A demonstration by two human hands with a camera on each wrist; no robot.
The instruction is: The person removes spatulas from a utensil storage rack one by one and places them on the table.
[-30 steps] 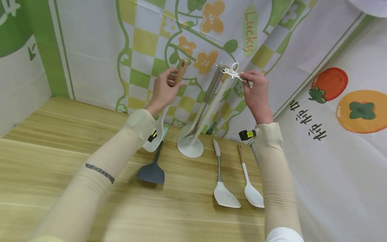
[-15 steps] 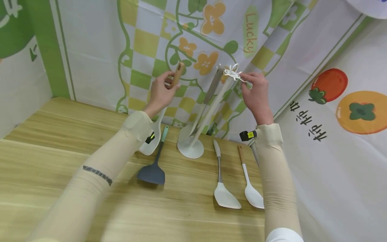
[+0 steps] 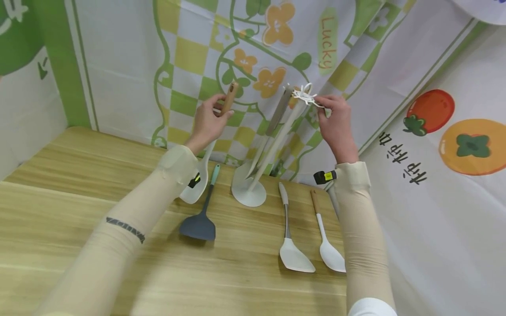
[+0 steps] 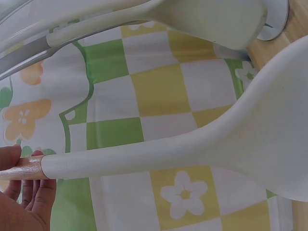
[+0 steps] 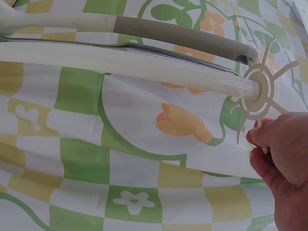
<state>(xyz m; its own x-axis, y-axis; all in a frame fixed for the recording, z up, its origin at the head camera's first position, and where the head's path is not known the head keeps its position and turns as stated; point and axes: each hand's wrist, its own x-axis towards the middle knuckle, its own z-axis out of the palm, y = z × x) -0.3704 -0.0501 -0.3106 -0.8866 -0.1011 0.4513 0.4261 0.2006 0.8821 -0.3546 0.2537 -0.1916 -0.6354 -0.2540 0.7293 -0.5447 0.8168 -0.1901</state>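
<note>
My left hand (image 3: 207, 123) grips the wooden handle (image 3: 230, 96) of a white spatula, held upright with its broad head (image 4: 269, 139) low, left of a white utensil stand (image 3: 276, 142). Part of that head is behind my wrist in the head view. With thumb and fingers, my right hand (image 3: 336, 123) pinches one prong of the hook ring (image 3: 304, 94) atop the stand. A spatula with a grey-brown handle (image 5: 183, 36) hangs from this ring, and a thin metal-edged utensil (image 5: 130, 46) shows between it and the pole.
Below on the wooden table (image 3: 245, 272) lie a dark grey turner (image 3: 199, 226), a cream spatula (image 3: 294, 256) with a metal shaft, and a white spoon (image 3: 332, 254) with a wooden handle. A patterned cloth (image 3: 189, 52) hangs behind the stand's round base (image 3: 254, 197).
My left hand has shifted a little left and down with the spatula. The hook ring has turned slightly, while my right hand stays at it.
</note>
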